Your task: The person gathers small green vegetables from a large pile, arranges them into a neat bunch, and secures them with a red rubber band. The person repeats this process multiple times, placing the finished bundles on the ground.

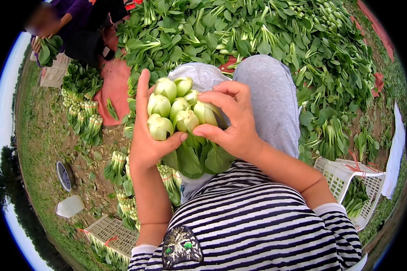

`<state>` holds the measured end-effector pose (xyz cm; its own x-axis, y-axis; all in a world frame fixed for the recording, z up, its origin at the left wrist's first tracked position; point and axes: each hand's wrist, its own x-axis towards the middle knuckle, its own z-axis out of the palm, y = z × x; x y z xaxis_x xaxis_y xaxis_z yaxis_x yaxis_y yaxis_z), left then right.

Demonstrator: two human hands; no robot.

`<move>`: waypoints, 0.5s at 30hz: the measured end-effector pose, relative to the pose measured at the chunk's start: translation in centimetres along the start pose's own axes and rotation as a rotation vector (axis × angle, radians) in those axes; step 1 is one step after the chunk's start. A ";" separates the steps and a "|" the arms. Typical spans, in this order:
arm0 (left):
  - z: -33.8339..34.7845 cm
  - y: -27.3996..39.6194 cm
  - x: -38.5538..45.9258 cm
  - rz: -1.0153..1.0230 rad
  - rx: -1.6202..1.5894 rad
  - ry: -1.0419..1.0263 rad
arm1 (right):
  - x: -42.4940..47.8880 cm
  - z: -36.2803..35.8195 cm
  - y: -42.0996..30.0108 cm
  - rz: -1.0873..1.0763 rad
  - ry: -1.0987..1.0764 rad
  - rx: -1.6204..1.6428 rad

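Observation:
A bunch of bok choy [179, 110] rests over my lap, its pale green cut bases facing up and its dark leaves hanging down toward my shirt. My left hand [149, 135] cradles the bunch from the left, with the thumb across the near side and one finger stretched up. From the right, my right hand [235, 118] grips the bunch, its thumb and index finger about the right-hand base. The palm-side fingers of both hands are partly hidden behind the stalks.
A large heap of loose bok choy [257, 30] spreads ahead on red sheeting [113, 84]. Banded bunches [93, 127] stand at the left. A white plastic crate [332, 172] holds greens at the right; another crate [113, 233], a jug [70, 206] and a basin [64, 176] lie left. A person [78, 20] holds greens.

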<state>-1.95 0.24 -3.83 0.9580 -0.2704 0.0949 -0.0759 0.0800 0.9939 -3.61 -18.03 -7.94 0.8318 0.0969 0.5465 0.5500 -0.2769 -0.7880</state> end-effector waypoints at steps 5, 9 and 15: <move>0.0 0.1 0.2 -0.026 -0.105 -0.016 | 0.9 -0.6 -0.9 0.470 -0.203 0.292; 0.5 0.6 0.2 -0.053 -0.081 -0.003 | 1.8 -0.4 -0.7 0.615 -0.232 0.630; 0.3 0.5 0.3 -0.053 -0.004 0.017 | 3.5 -2.3 -1.4 0.611 -0.444 0.299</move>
<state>-1.80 -0.06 -3.25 0.9653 -0.2577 0.0413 -0.0240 0.0700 0.9973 -1.67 -19.51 -4.30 0.9094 0.3987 -0.1188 -0.0663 -0.1429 -0.9875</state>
